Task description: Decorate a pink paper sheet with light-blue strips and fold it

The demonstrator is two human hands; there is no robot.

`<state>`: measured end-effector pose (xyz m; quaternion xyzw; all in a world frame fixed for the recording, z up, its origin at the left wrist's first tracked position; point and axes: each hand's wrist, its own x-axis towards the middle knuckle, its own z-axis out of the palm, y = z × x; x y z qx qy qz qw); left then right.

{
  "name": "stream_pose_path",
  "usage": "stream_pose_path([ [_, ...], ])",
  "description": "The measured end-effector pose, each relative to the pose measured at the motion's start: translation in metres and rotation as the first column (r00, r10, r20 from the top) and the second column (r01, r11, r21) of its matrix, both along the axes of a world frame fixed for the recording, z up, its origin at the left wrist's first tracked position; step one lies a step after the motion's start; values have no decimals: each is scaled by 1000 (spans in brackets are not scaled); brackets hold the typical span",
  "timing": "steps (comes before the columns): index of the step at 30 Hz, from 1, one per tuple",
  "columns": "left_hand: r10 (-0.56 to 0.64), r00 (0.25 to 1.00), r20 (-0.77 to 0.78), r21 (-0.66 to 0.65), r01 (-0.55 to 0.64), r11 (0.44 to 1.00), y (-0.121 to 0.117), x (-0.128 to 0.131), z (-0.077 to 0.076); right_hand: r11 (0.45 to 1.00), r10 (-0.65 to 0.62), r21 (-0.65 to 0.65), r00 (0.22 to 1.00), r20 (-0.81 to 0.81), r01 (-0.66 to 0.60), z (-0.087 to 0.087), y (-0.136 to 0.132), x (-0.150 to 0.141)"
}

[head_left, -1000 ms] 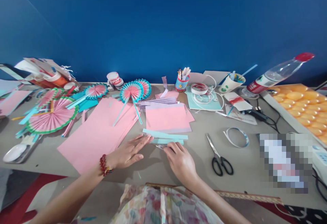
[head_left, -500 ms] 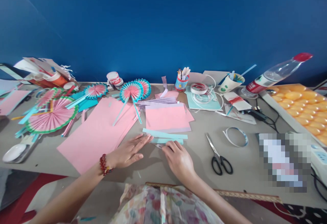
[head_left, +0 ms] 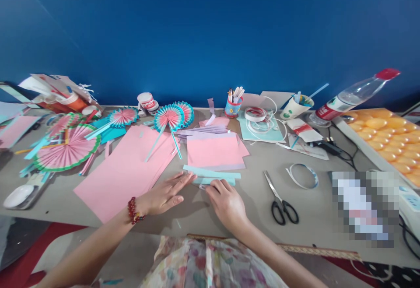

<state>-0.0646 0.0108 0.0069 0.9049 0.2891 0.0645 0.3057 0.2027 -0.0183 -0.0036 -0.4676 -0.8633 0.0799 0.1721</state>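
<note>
My left hand [head_left: 166, 195] lies flat with its fingers stretched out. Its fingertips rest at the left end of light blue paper strips [head_left: 213, 173]. Just below these strips, my right hand [head_left: 227, 200] is closed with fingers bent, gripping a small pale object [head_left: 202, 187] whose tip pokes out on the left. Most of that object is hidden by the fingers, so its kind does not show. Behind the strips lies a pink sheet [head_left: 211, 150] with lilac edges. A larger pink paper stack [head_left: 121, 170] reaches under or beside my left hand.
Black-handled scissors [head_left: 280, 200] and a tape-like ring [head_left: 303, 176] lie at right. Folded paper fans [head_left: 169, 118] stand behind, with a larger fan [head_left: 67, 150] at left. A pen cup [head_left: 233, 106], a plastic bottle [head_left: 348, 97] and a paper cup [head_left: 295, 106] line the back.
My right hand has shifted slightly left with the small pale object. My left hand stays in place on the strips.
</note>
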Motion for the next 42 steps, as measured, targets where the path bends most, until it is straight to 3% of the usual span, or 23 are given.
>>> stream_pose_path([
  [15,39,997,65,-105,-32,994,0,0,1,1000,8,-2,1000,-1,-8,-1,3,-3],
  [20,87,987,133,-263,-50,964,2,-3,4,1000,4,5,1000,20,-4,-2,4,-4],
  [23,213,952,219,-353,-126,927,2,-7,3,1000,8,23,1000,12,-8,-4,4,-4],
  [26,267,922,282,-277,-188,942,2,-10,-1,999,6,35,1000,4,-6,-5,3,-4],
  [31,177,966,186,-91,-162,983,6,-12,-7,999,7,34,1000,6,-7,-5,3,-4],
  [42,204,959,199,-168,-172,971,6,-14,-12,999,41,20,999,9,-41,-7,4,-1],
])
